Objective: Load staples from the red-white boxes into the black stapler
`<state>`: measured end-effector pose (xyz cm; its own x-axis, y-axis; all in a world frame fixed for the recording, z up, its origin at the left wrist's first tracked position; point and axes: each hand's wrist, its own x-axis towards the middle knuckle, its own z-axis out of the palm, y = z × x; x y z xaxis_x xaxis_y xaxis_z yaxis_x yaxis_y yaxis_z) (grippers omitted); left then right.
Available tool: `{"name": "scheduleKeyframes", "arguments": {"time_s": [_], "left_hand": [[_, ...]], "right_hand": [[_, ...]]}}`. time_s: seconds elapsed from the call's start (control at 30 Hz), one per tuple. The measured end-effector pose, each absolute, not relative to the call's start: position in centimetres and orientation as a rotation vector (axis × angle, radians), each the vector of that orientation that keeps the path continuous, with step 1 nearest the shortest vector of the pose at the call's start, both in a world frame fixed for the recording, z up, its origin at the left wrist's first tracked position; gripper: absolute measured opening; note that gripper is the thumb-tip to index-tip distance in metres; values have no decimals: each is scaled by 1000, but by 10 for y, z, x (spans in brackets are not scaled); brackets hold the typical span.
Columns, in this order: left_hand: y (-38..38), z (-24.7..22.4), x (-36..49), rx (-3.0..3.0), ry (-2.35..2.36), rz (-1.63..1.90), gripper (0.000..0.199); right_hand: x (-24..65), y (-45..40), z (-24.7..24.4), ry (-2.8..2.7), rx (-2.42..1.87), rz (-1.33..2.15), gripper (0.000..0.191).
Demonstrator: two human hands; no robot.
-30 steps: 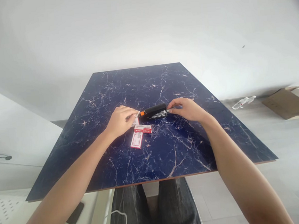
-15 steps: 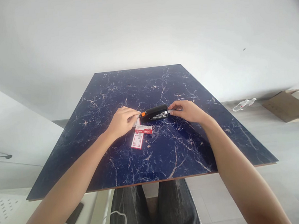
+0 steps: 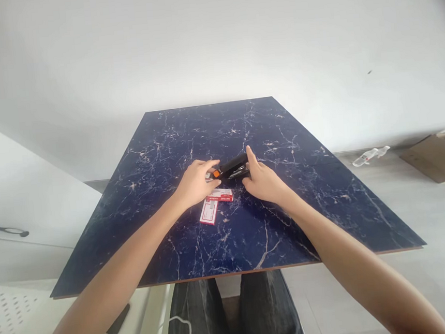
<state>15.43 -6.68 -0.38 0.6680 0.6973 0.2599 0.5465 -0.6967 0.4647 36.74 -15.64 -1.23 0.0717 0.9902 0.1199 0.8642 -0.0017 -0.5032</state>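
Two small red-and-white boxes are showing the only printing in view. The upper box [image 3: 220,195] is carrying a red band with a row of tiny characters on its top face. The lower box [image 3: 209,212] is showing a red border around a white panel with small marks inside. All of this print is too small and blurred to read, so no word, brand or number can be made out.

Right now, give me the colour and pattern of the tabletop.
The tabletop is deep navy with pale, marble-like veins; it shows best in the head view.
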Motion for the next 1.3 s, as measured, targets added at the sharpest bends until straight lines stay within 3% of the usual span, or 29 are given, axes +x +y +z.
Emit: {"name": "scheduleKeyframes", "arguments": {"time_s": [0.1, 0.17, 0.27, 0.33, 0.5, 0.67, 0.8, 1.07, 1.3], "left_hand": [[-71, -2, 157, 2568, 948, 641, 61], [-79, 4, 156, 2595, 888, 599, 58], [-88, 14, 144, 2652, 793, 487, 45], [-88, 20, 129, 2689, 780, 471, 38], [-82, 13, 98, 2683, 674, 435, 33], [-103, 6, 108, 2757, 735, 639, 46], [-121, 15, 107, 2715, 640, 510, 58], [-110, 21, 90, 2540, 480, 220, 60], [-99, 15, 95, 2451, 384, 158, 38]], "right_hand": [[372, -146, -19, -1865, -1789, 421, 100], [369, -146, -13, -1810, -1841, 273, 93], [353, -167, 8, -1652, -1988, -94, 63], [337, -188, 19, -1628, -2069, -145, 44], [287, -216, 15, -1802, -2177, 27, 43], [253, -196, 9, -1670, -2284, 56, 57], [264, -194, 15, -1709, -2216, 163, 46], [290, -226, 7, -1869, -1937, 262, 24], [299, -232, -5, -1943, -1815, 288, 20]]}}
